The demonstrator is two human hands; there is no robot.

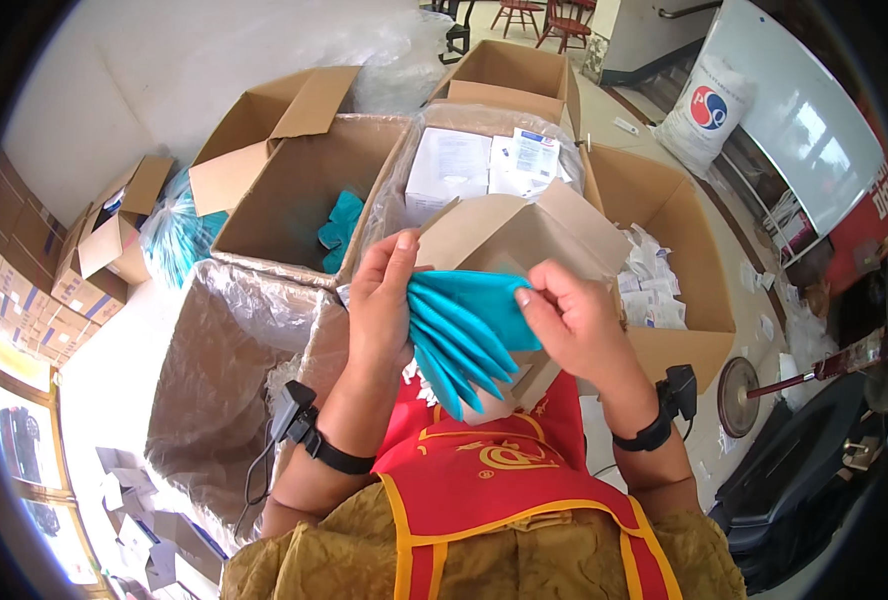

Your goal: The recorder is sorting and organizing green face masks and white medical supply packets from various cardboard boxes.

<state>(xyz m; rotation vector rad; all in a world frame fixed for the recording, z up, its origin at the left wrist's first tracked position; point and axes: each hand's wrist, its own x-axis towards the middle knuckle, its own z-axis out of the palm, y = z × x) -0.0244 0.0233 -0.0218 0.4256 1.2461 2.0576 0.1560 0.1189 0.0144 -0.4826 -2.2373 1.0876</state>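
Between my hands is a fanned stack of flat teal pieces [469,325] that look like folded face masks. My left hand [382,305] grips them together at their left end, thumb up. At the right, my right hand [576,318] pinches the corner of the topmost piece between thumb and fingers. Just behind the stack stands an open cardboard carton [484,225] with raised flaps. Some white bits [419,385] show below my left hand; what they are I cannot make out.
More teal pieces [342,228] lie in a deep box at the back left. A plastic-lined box [209,350] is at my left. White cartons [448,165] fill a lined box ahead, and a right-hand box holds white packets [652,280]. A round metal base [737,397] stands at right.
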